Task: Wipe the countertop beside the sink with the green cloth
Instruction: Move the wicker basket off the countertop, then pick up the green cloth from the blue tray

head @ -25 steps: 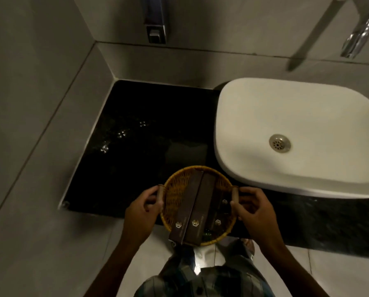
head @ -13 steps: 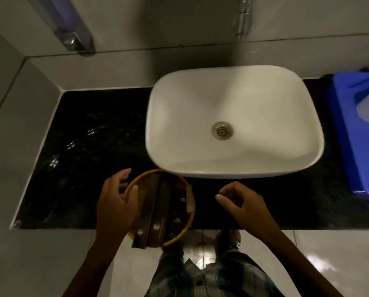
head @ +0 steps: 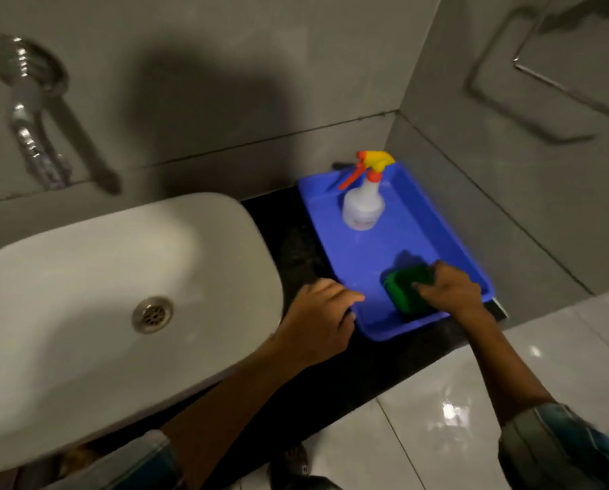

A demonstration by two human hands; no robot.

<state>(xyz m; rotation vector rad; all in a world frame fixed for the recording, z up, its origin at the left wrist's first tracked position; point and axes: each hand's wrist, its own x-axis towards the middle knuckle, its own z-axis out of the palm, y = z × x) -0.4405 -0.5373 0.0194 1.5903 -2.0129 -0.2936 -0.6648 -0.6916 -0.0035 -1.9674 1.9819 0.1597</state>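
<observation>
A folded green cloth (head: pixel 403 290) lies in the near end of a blue tray (head: pixel 395 249) on the black countertop (head: pixel 296 249) right of the white sink (head: pixel 119 295). My right hand (head: pixel 449 290) is closed over the cloth's right side, fingers wrapped on its top. My left hand (head: pixel 322 311) rests at the tray's near left rim, fingers curled against the edge with nothing lifted.
A white spray bottle (head: pixel 363 206) with a yellow and red trigger stands at the tray's far end. A chrome tap (head: pixel 34 114) juts from the wall above the sink. Grey tiled walls close the corner on the right. Glossy floor tiles (head: pixel 437 419) lie below.
The view has swung from the left countertop to the right side. Both hands left the wicker basket; my right hand now grips the green cloth and my left hand is at the blue tray.
</observation>
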